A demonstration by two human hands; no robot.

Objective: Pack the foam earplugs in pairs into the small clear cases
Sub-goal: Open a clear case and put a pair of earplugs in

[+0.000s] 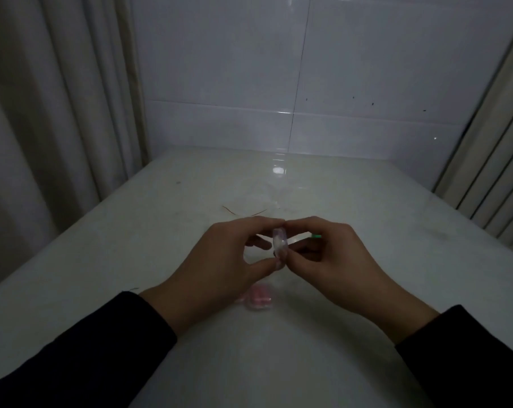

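Note:
A small clear case is held upright above the table, pinched between both hands at top and bottom. My left hand grips it from the left with thumb and forefinger. From the right, my right hand holds it the same way. Something pale pinkish shows inside it, too blurred to identify. Below the hands, a second clear case with pink earplugs lies on the white table. A small green item peeks out behind my right hand.
A clear plastic bag and a thin wire-like strand lie farther back on the table. A tiled wall stands behind, a curtain hangs at the left, and a ribbed panel stands at the right.

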